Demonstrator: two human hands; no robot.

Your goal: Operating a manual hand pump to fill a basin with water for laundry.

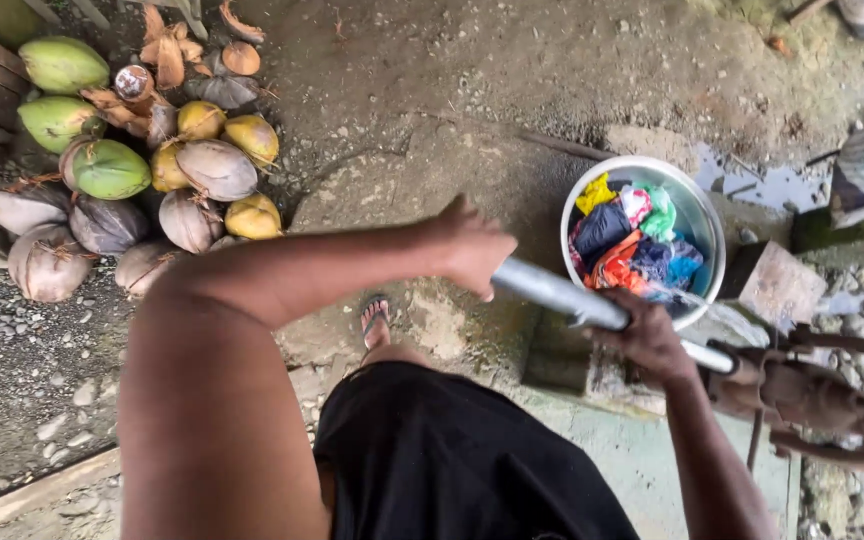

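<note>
My left hand is closed around the free end of a grey metal pump handle. Further along the same handle, my right hand grips it close to the rusty brown pump body at the right edge. Just beyond the handle stands a round pale basin filled with wet, colourful clothes. A thin stream of water falls into the basin near its right side.
A heap of green, yellow and brown coconuts lies at the upper left on gravel. My foot in a sandal rests on the dirt below the arm. A puddle sits behind the basin, and a concrete slab surrounds the pump.
</note>
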